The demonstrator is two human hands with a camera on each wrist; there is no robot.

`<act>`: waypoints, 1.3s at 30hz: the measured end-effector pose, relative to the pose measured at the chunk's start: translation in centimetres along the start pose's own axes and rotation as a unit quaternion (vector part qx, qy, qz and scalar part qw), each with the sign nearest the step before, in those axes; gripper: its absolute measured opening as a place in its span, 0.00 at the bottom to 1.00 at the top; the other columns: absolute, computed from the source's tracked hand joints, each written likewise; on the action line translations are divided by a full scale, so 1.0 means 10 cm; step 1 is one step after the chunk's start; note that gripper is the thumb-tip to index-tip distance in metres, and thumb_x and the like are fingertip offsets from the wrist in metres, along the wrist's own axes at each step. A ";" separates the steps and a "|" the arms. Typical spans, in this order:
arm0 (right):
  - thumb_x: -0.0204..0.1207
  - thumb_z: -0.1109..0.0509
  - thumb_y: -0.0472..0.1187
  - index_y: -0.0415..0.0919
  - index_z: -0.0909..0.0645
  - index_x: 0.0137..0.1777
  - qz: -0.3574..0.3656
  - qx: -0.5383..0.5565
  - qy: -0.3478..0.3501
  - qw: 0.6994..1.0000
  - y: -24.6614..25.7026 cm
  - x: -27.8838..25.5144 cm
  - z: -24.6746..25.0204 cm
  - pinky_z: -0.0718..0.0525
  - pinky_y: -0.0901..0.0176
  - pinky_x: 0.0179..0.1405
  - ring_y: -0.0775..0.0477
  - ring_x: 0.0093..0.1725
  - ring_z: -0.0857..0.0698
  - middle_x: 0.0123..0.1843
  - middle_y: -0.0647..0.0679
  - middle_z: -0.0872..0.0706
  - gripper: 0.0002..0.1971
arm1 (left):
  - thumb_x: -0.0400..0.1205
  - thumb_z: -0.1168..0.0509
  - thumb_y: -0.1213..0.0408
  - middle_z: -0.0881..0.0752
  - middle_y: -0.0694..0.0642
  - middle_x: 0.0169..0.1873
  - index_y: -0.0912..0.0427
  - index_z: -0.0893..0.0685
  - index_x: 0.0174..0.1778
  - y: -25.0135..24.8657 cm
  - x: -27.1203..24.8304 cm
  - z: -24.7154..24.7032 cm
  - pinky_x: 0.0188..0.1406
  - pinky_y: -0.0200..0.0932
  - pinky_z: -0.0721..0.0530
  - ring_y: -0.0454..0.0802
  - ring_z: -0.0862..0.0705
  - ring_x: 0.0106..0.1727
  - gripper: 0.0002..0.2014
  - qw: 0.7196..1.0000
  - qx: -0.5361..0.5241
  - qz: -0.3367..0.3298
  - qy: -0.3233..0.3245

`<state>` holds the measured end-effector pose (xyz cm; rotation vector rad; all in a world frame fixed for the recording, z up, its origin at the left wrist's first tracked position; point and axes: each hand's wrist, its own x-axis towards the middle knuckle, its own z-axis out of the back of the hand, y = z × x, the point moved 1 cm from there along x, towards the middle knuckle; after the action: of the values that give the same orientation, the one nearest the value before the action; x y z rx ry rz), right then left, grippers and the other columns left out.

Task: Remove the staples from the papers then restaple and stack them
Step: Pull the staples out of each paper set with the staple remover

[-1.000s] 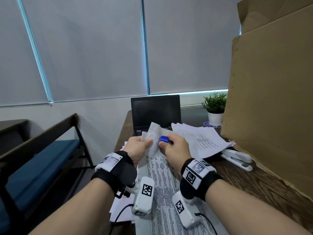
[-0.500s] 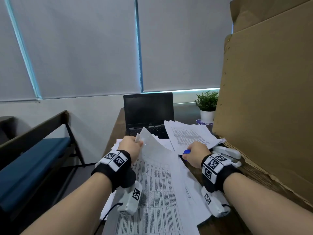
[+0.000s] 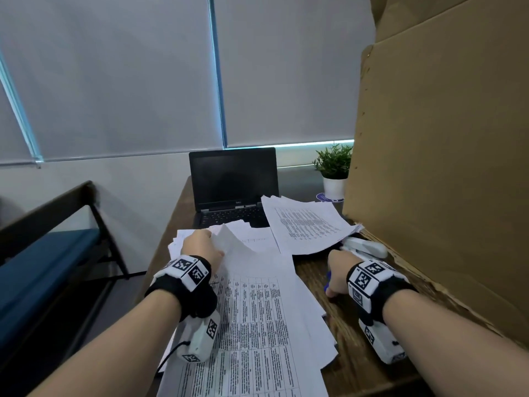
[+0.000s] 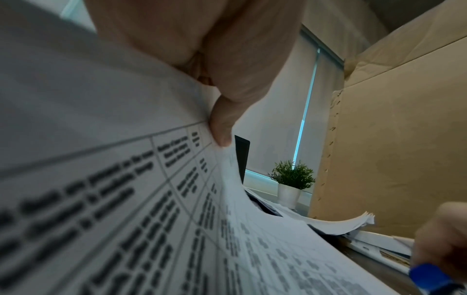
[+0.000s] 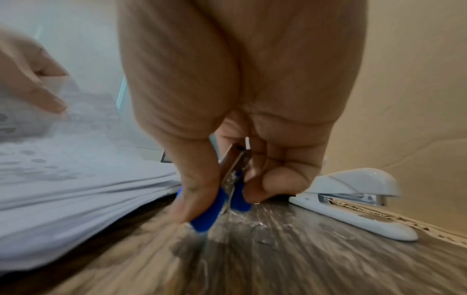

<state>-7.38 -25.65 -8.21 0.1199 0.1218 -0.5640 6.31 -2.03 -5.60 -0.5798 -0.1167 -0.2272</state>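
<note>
A printed sheaf of papers (image 3: 257, 319) lies in front of me on the wooden desk (image 3: 349, 362). My left hand (image 3: 200, 245) pinches its far left corner (image 4: 222, 145) and holds that corner lifted. My right hand (image 3: 337, 270) is down on the bare wood to the right of the sheaf, gripping a blue-handled staple remover (image 5: 222, 195) whose blue handles (image 3: 327, 282) touch the desk. A white stapler (image 5: 353, 199) lies just beyond that hand against the cardboard, also the stapler (image 3: 363, 247) in the head view. A second stack of papers (image 3: 306, 224) sits behind, partly over the stapler.
An open black laptop (image 3: 233, 184) stands at the desk's far end, with a small potted plant (image 3: 335, 170) to its right. A tall cardboard sheet (image 3: 446, 167) walls off the right side. More loose sheets (image 3: 183, 239) lie under my left hand. A blue bench (image 3: 43, 259) stands left.
My right hand left the paper corner with the staple remover and came down to the right onto the desk near the stapler. My left hand kept the corner and lowered slightly.
</note>
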 end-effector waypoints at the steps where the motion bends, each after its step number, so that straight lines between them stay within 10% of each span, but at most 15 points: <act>1: 0.68 0.20 0.46 0.40 0.22 0.59 0.006 0.012 -0.022 1.000 0.02 0.01 0.02 0.13 0.53 0.48 0.44 0.50 0.15 0.53 0.44 0.15 0.23 | 0.77 0.26 0.63 0.16 0.54 0.42 0.59 0.17 0.46 0.02 0.00 0.00 0.47 0.43 0.23 0.55 0.21 0.44 0.07 1.000 -0.011 0.001 -0.008; 10: 0.67 0.21 0.42 0.39 0.16 0.45 0.149 0.194 -0.121 0.962 0.66 0.01 0.17 0.23 0.60 0.39 0.45 0.41 0.20 0.43 0.45 0.16 0.11 | 0.62 0.21 0.60 0.10 0.57 0.43 0.51 0.15 0.43 0.11 -0.01 0.13 0.48 0.52 0.11 0.57 0.11 0.45 0.15 0.981 -0.188 0.023 0.031; 15: 0.69 0.24 0.43 0.42 0.31 0.28 0.208 0.191 -0.172 0.944 1.06 -0.11 0.26 0.34 0.60 0.27 0.45 0.34 0.28 0.30 0.50 0.31 0.18 | 0.55 0.28 0.61 0.09 0.62 0.35 0.62 0.11 0.35 0.19 -0.04 0.23 0.47 0.64 0.11 0.63 0.09 0.41 0.15 0.958 -0.284 -0.012 0.046; 22: 0.74 0.26 0.44 0.41 0.23 0.40 0.238 0.153 -0.214 0.935 1.38 -0.17 0.27 0.27 0.58 0.42 0.45 0.47 0.22 0.48 0.48 0.28 0.09 | 0.65 0.25 0.70 0.12 0.58 0.31 0.57 0.14 0.31 0.21 -0.15 0.34 0.48 0.66 0.13 0.56 0.14 0.34 0.06 0.944 -0.321 -0.038 0.072; 29: 0.75 0.26 0.46 0.42 0.17 0.51 0.248 0.183 -0.242 0.920 1.43 -0.18 0.25 0.28 0.59 0.41 0.48 0.45 0.25 0.46 0.50 0.31 0.09 | 0.51 0.28 0.52 0.13 0.56 0.33 0.42 0.16 0.30 0.28 -0.04 0.27 0.52 0.71 0.15 0.57 0.15 0.38 0.12 0.939 -0.330 -0.042 0.090; 39: 0.76 0.28 0.45 0.42 0.16 0.52 0.263 0.178 -0.263 0.911 1.43 -0.17 0.24 0.28 0.58 0.40 0.48 0.43 0.26 0.45 0.52 0.32 0.09 | 0.62 0.27 0.67 0.14 0.61 0.38 0.56 0.18 0.41 0.09 -0.15 0.32 0.49 0.66 0.14 0.57 0.17 0.38 0.12 0.922 -0.377 -0.033 0.085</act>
<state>-0.96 -13.13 -4.48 0.3395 -0.5320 -0.0572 4.91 0.71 -3.71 -1.3224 0.1301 -0.3913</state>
